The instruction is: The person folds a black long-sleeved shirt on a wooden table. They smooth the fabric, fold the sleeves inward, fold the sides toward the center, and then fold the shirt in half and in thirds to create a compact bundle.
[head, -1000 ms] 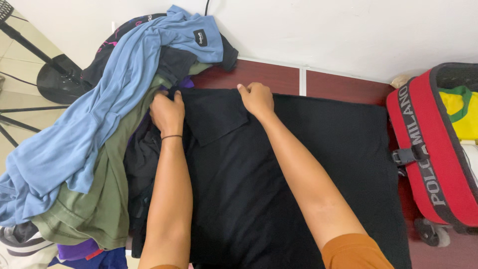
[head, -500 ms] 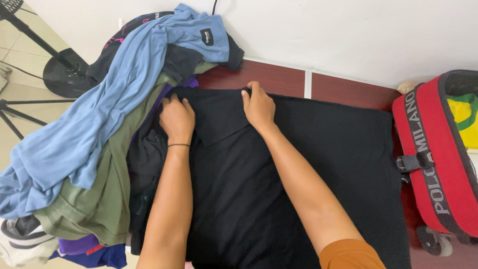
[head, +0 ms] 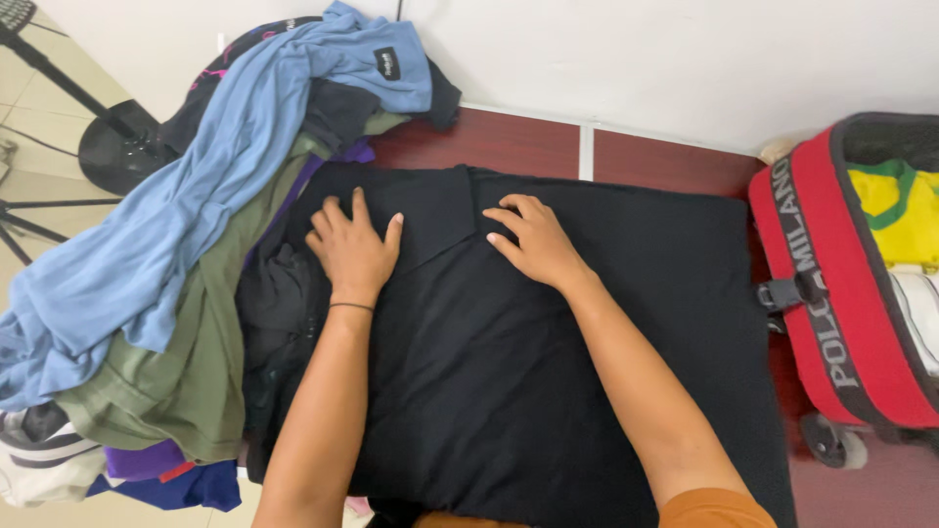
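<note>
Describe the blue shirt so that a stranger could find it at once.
Look at the clothes pile left of the black garment under both hands. The blue shirt drapes over its top. It alone is light blue, with a small dark label near the wall.

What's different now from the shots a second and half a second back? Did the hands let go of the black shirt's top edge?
Yes. Both hands let go of the far edge and drew back toward the person. The left hand and right hand now lie flat, fingers spread, on the black shirt. The folded flap lies flat under them. The clothes pile and red suitcase stayed put.
</note>
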